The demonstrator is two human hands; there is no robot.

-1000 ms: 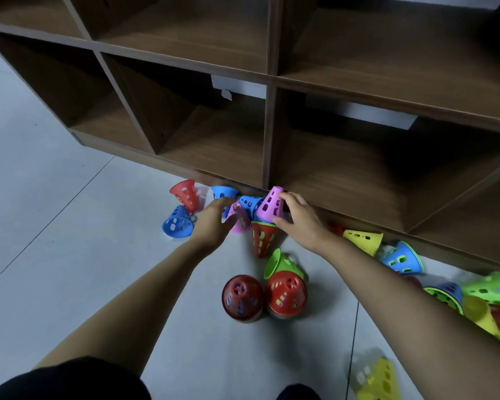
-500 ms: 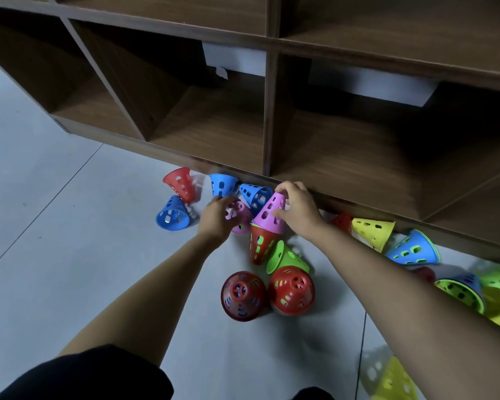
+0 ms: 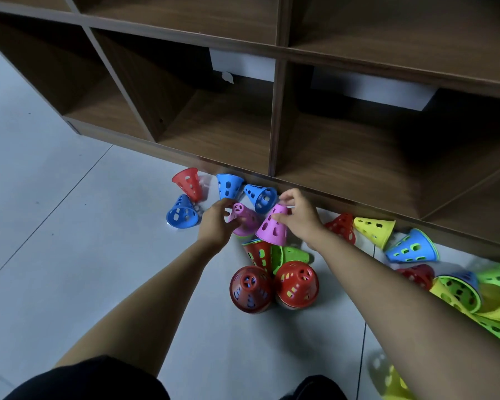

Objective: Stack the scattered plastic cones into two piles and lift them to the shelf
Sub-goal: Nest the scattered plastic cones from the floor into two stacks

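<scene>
Head view, single frame.

Shelf (image 3: 274, 116): dark wood-grain unit with open compartments, seen from above; its lower edge is met by a pale tiled floor (image 3: 55, 226). No cones are seen in any compartment.

Left hand (image 3: 218, 223): fingers curled around a pink cone (image 3: 244, 217) lying tilted, narrow end up and toward the left. The grip is closed on it.

Right hand (image 3: 298, 216): thumb and fingertips pinched on the narrow top of a second pink cone (image 3: 273, 228), which is held upright and tilted, wide rim down, over a red stack (image 3: 257, 254) below it. Whether the rim is seated on that stack cannot be told.

Loose cones, left group, by the shelf base: a red cone (image 3: 188, 183), a blue cone (image 3: 182, 213) on the floor just below it, two further blue cones (image 3: 228, 184) and (image 3: 260, 196) on their sides.

Centre foreground: two red cones (image 3: 251, 290) and (image 3: 296, 284) standing side by side, touching; a green cone (image 3: 287, 255) is lying behind them.

Right group: a red cone (image 3: 341, 228), a yellow cone (image 3: 375, 228), a blue-and-green nested pair (image 3: 413, 248), and a heap of green, yellow and red cones (image 3: 474, 293) at the frame edge, partly blurred.

A dark garment (image 3: 93, 379) is seen at the bottom edge.
</scene>
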